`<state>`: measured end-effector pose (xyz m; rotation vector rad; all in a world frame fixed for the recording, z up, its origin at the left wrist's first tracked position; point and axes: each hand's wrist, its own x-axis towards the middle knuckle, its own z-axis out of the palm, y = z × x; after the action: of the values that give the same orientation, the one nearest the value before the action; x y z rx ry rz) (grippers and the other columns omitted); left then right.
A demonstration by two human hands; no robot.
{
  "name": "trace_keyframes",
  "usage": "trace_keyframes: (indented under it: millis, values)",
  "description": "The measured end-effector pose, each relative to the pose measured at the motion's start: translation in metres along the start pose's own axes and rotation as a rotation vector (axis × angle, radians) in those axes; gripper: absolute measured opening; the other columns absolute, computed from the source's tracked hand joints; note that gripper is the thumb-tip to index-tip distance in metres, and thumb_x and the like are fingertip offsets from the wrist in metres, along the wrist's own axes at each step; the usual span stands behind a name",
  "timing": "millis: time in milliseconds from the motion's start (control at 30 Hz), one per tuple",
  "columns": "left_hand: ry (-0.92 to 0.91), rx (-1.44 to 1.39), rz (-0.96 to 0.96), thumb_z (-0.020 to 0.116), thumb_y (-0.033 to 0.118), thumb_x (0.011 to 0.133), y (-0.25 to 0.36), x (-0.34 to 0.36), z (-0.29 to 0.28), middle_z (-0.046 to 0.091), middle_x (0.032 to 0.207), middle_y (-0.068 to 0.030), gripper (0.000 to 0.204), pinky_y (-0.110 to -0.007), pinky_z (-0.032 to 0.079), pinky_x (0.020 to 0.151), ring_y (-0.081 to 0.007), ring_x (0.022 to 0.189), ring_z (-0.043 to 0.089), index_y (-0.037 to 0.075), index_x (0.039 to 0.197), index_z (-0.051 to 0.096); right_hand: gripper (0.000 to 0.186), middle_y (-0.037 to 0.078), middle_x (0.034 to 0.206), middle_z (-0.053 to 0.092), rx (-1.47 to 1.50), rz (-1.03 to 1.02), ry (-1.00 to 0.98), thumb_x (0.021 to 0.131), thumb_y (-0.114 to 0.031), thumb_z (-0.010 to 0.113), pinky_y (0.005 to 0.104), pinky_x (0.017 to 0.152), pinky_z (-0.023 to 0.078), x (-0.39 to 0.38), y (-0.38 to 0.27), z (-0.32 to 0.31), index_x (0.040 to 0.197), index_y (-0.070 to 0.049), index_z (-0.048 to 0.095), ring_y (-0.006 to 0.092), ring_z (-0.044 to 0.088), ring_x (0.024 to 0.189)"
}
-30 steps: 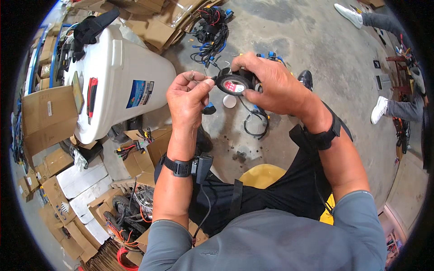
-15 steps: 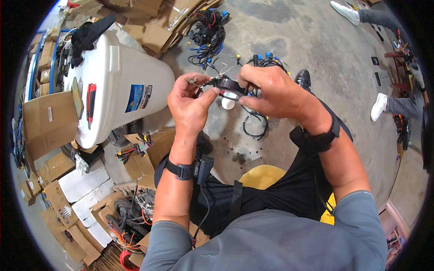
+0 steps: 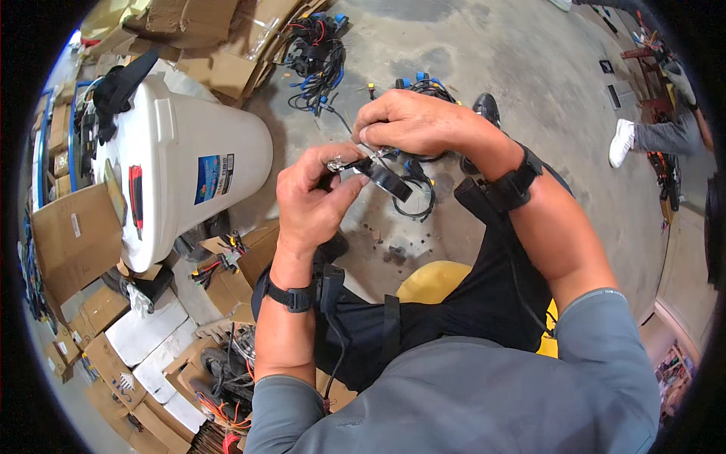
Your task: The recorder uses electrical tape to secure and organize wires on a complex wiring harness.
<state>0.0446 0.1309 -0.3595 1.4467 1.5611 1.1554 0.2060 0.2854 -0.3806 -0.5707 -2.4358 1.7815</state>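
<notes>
My left hand (image 3: 314, 198) pinches a thin wire with a small shiny end (image 3: 338, 162) between thumb and fingers. My right hand (image 3: 414, 121) is closed just above and to the right of it, gripping a black tape roll (image 3: 391, 181). The roll is turned edge-on and sticks out below the right fingers. Both hands meet over the concrete floor, and the fingers hide where the tape meets the wire. Each wrist carries a black strap.
A large white bucket (image 3: 189, 163) lies to the left among cardboard boxes (image 3: 72, 234). Bundles of black, blue and red cables (image 3: 318, 53) lie on the floor ahead. A yellow seat (image 3: 435, 281) shows below my legs. Another person's leg and white shoe (image 3: 624, 140) are at the right.
The tape roll went from face-up in my right hand to edge-on below its fingers. Both hands moved down and closer together, the left now pinching the wire end.
</notes>
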Motion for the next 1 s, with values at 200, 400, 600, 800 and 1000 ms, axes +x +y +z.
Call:
trace_keyframes:
  millis: [200, 400, 600, 800, 1000]
  values:
    - [-0.074, 0.043, 0.013, 0.074, -0.01, 0.072, 0.002, -0.007, 0.002, 0.07, 0.101, -0.0072, 0.031, -0.017, 0.039, 0.055, -0.003, 0.071, 0.053, 0.0, 0.1, 0.064, 0.031, 0.004, 0.068, 0.059, 0.18, 0.146, -0.131, 0.093, -0.026, 0.053, 0.0323, 0.061, 0.044, -0.001, -0.01, 0.0, 0.084, 0.001, 0.064, 0.0127, 0.053, 0.065]
    - [-0.117, 0.094, 0.035, 0.073, -0.01, 0.072, 0.005, -0.007, 0.006, 0.071, 0.099, -0.0074, 0.029, -0.02, 0.045, 0.06, -0.0072, 0.077, 0.06, 0.001, 0.098, 0.064, 0.035, 0.004, 0.064, 0.057, 0.026, 0.116, -0.134, 0.093, -0.029, 0.053, 0.0338, 0.057, 0.041, -0.001, -0.014, 0.005, 0.079, 0.002, 0.062, 0.0129, 0.05, 0.061]
    - [-0.122, 0.121, 0.153, 0.073, -0.01, 0.071, 0.004, -0.006, 0.009, 0.071, 0.097, -0.0116, 0.029, -0.031, 0.052, 0.084, -0.0211, 0.092, 0.068, -0.001, 0.097, 0.063, 0.035, 0.007, 0.065, 0.059, -0.024, 0.182, -0.148, 0.091, -0.029, 0.055, 0.0351, 0.059, 0.043, 0.002, -0.013, 0.006, 0.082, 0.003, 0.064, 0.0144, 0.051, 0.063]
    - [-0.081, 0.114, 0.229, 0.073, -0.011, 0.071, 0.005, -0.001, 0.012, 0.071, 0.096, -0.0117, 0.029, -0.031, 0.052, 0.083, -0.0207, 0.091, 0.067, -0.001, 0.096, 0.063, 0.034, 0.008, 0.074, 0.066, -0.038, 0.181, -0.123, 0.088, -0.028, 0.059, 0.0331, 0.064, 0.047, 0.005, -0.004, 0.011, 0.093, 0.003, 0.069, 0.0139, 0.057, 0.07]
    - [-0.052, 0.039, 0.216, 0.072, -0.013, 0.07, 0.001, -0.001, 0.012, 0.068, 0.102, -0.0138, 0.034, -0.032, 0.05, 0.087, -0.0224, 0.096, 0.065, 0.0, 0.1, 0.062, 0.034, 0.008, 0.081, 0.068, 0.184, 0.165, -0.004, 0.086, -0.022, 0.064, 0.029, 0.066, 0.049, 0.005, -0.007, 0.009, 0.106, 0.005, 0.069, 0.012, 0.059, 0.072]
